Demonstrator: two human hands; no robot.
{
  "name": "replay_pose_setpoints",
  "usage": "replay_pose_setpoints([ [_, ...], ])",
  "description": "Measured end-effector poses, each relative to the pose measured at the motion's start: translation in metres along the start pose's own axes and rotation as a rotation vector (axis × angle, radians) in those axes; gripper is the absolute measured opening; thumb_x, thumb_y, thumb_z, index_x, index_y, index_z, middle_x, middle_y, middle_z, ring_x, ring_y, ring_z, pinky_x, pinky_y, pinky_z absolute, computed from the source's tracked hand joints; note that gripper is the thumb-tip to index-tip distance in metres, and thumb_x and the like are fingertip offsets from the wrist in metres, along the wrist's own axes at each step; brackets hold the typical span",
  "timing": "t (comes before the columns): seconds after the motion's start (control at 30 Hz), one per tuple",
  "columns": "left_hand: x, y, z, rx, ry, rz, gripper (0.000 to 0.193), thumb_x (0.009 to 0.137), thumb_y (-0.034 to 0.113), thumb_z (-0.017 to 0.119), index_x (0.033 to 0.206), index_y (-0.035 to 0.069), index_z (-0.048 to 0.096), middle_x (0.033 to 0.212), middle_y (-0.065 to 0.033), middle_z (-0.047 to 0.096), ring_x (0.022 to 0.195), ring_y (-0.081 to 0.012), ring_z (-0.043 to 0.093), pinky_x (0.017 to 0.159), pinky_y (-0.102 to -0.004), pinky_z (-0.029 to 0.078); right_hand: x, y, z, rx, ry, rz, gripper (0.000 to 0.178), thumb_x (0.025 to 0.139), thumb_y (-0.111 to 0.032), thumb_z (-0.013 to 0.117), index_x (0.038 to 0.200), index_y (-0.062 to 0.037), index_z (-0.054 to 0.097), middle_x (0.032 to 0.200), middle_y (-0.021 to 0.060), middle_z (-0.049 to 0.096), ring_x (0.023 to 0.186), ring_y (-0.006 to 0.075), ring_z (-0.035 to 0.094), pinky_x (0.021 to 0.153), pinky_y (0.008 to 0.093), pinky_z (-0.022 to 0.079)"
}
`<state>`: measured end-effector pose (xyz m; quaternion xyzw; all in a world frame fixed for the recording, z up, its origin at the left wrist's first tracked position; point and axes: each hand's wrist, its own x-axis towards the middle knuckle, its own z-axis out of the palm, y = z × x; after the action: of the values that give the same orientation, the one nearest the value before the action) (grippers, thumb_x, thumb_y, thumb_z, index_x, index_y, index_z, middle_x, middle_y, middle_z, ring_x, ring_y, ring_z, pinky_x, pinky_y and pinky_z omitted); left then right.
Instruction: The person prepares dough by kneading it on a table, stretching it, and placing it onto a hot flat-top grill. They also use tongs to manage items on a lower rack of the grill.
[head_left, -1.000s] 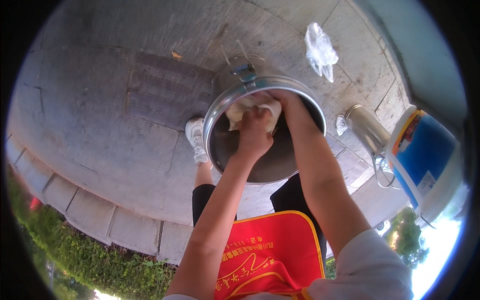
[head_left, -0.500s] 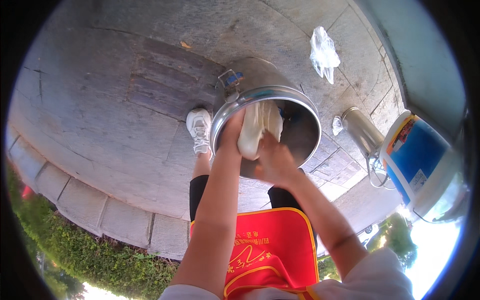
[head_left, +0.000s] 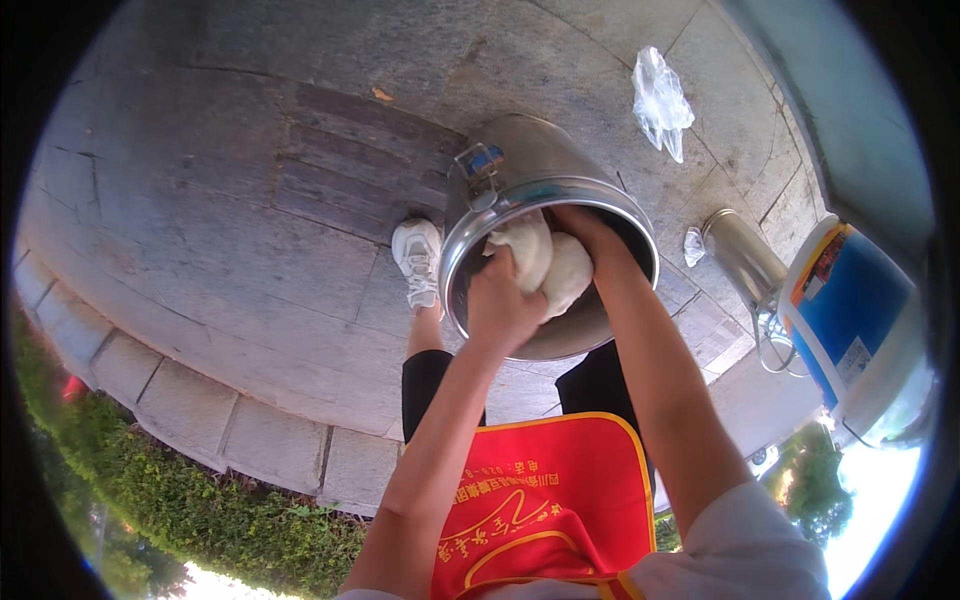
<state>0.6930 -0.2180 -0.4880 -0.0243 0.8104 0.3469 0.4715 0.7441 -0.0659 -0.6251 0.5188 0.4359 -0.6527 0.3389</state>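
A lump of pale, soft dough (head_left: 568, 278) bulges in the mouth of a large steel barrel (head_left: 650, 215) that leans toward me between my legs. My left hand (head_left: 505, 300) is closed on the near left side of the dough, its thumb side against the folded part. On the far right side my right hand (head_left: 580, 225) reaches deeper under the rim and grips the dough. Its fingertips are hidden behind the lump and in the barrel's shadow. Both forearms come up from below, over a red apron (head_left: 550, 490) with yellow trim.
A clear plastic bag (head_left: 660, 105) lies on the grey paving at the far right. A smaller steel container (head_left: 745, 255) is tipped over beside a blue and white bucket (head_left: 855, 310). My white shoe (head_left: 417, 262) stands left of the barrel. A stone kerb (head_left: 180, 410) edges a green hedge (head_left: 220, 510).
My left hand has drawn back from deep in the barrel to the dough's near side. My right hand has pushed in on the far right. The dough has been folded into a rounder lump.
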Motion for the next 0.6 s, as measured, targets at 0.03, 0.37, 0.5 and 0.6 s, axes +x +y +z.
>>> replay_pose_setpoints([
  [0.03, -0.006, 0.009, -0.002, 0.068, -0.025, -0.004, 0.032, 0.064, 0.006, 0.061, 0.095, 0.001, 0.053, 0.086, -0.0245, 0.064, 0.084, -0.043, 0.063, 0.079, -0.0471, 0.05, 0.012, -0.003, 0.004, -0.092, 0.006, -0.024, 0.051, 0.084, -0.041, 0.067, 0.122, -0.0099, 0.056, 0.118, 0.008, 0.061, 0.109, 0.0212, 0.058, 0.087, 0.0347, 0.048],
  [0.37, -0.025, 0.009, 0.008, 0.172, 0.058, 0.115, 0.026, 0.061, 0.001, 0.066, 0.083, 0.001, 0.051, 0.076, -0.0211, 0.059, 0.07, -0.0394, 0.06, 0.064, -0.047, 0.048, 0.081, 0.003, 0.03, -0.677, 0.215, -0.247, 0.053, 0.082, -0.042, 0.067, 0.122, -0.0086, 0.057, 0.117, 0.008, 0.062, 0.107, 0.0205, 0.059, 0.088, 0.0352, 0.048],
  [0.5, -0.033, 0.002, 0.016, 0.13, 0.084, 0.165, 0.026, 0.06, 0.0, 0.064, 0.082, 0.0, 0.052, 0.074, -0.0211, 0.058, 0.069, -0.0411, 0.059, 0.063, -0.0488, 0.048, 0.089, 0.005, 0.039, -0.817, 0.303, -0.36, 0.054, 0.082, -0.042, 0.068, 0.122, -0.0081, 0.058, 0.116, 0.008, 0.063, 0.106, 0.0202, 0.059, 0.089, 0.0354, 0.048],
  [0.6, -0.036, -0.013, 0.016, 0.188, 0.044, 0.113, 0.024, 0.061, 0.0, 0.062, 0.083, -0.001, 0.053, 0.075, -0.0221, 0.059, 0.072, -0.0418, 0.06, 0.066, -0.0481, 0.049, 0.079, 0.009, 0.042, -0.911, 0.4, -0.481, 0.055, 0.081, -0.043, 0.068, 0.122, -0.0077, 0.058, 0.116, 0.008, 0.063, 0.106, 0.02, 0.06, 0.089, 0.0356, 0.048],
])
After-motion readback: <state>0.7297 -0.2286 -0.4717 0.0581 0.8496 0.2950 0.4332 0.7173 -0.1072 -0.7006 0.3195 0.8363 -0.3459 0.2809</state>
